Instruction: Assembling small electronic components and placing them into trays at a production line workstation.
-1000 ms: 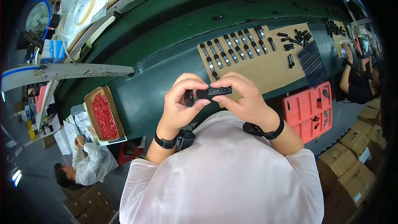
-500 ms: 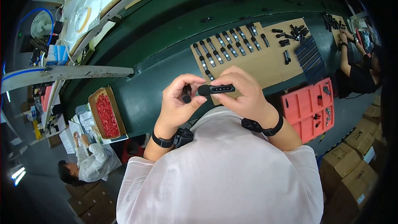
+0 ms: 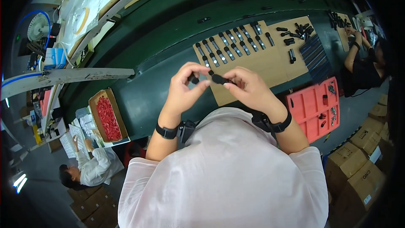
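My right hand (image 3: 249, 88) pinches a small black clip-on microphone with a rounded foam head (image 3: 218, 79); its body is mostly behind the fingers. Close beside it, my left hand (image 3: 182, 88) has thumb and fingers curled round a second small black piece (image 3: 193, 78), probably another such microphone, though only its end shows. The two pieces are held nearly end to end, slightly blurred. Beyond my hands, rows of similar microphones (image 3: 228, 54) with black heads and silvery bodies lie on a cardboard sheet (image 3: 270, 68). My hands hide some of the nearest ones.
Loose black microphones (image 3: 302, 31) are heaped right of the rows, by a dark striped stack (image 3: 315, 59). A red compartment tray (image 3: 303, 109) stands at right, a box of red pieces (image 3: 108, 118) at left. A metal arm (image 3: 80, 75) juts in. Co-workers sit at both sides.
Both hands have moved a little away from me, toward the rows. The microphone in my right hand has turned, so its dotted face no longer shows. My left hand keeps its black piece.
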### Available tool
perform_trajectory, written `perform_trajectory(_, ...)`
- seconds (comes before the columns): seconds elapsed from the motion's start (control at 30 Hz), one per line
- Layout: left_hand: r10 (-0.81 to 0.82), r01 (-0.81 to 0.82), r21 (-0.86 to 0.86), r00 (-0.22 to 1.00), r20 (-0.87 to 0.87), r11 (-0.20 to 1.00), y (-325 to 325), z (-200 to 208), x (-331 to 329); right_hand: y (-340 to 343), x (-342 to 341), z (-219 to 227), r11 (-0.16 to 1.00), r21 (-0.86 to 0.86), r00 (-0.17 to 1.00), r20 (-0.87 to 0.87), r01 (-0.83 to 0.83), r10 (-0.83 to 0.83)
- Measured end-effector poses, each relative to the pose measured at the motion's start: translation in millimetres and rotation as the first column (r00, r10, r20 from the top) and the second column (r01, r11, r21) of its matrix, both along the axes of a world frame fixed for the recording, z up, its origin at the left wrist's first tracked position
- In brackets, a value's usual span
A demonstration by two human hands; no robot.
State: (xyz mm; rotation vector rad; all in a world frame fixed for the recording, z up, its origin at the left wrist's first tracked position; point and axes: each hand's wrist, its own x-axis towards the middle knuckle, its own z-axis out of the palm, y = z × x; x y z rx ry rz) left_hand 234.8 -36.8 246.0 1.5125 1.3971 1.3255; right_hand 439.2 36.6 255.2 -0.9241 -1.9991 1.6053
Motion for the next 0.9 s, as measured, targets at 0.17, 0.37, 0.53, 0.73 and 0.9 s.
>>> perform_trajectory(0.17, 0.336, -0.334, -0.309, 0.941, -0.049, 0.890, 15.4, -70.4, -48.8, 8.1, 3.7, -101.9, 0.990, 0.096, 0.970, 0.208, 0.104, -0.123)
perform_trajectory(0.37, 0.401, -0.473, -0.272, 0.872, -0.280, 0.838, 42.6, -137.1, -115.0, 4.4, -17.5, -179.6, 0.969, 0.223, 0.861, 0.469, 0.102, -0.199)
perform_trajectory(0.53, 0.358, -0.452, -0.137, 0.829, -0.430, 0.882, 82.4, -172.6, -159.5, 4.8, -42.9, -193.5, 0.961, 0.247, 0.779, 0.575, 0.125, -0.249)
perform_trajectory(0.73, 0.298, -0.414, -0.208, 0.853, -0.428, 0.886, 128.1, -195.0, -168.3, -8.4, -41.3, -189.6, 0.935, 0.315, 0.770, 0.553, 0.160, -0.318)
perform_trajectory(0.9, 0.312, -0.401, -0.144, 0.854, -0.417, 0.905, 162.5, -230.0, -164.6, -14.2, -26.2, -146.5, 0.931, 0.279, 0.815, 0.466, 0.234, -0.344)
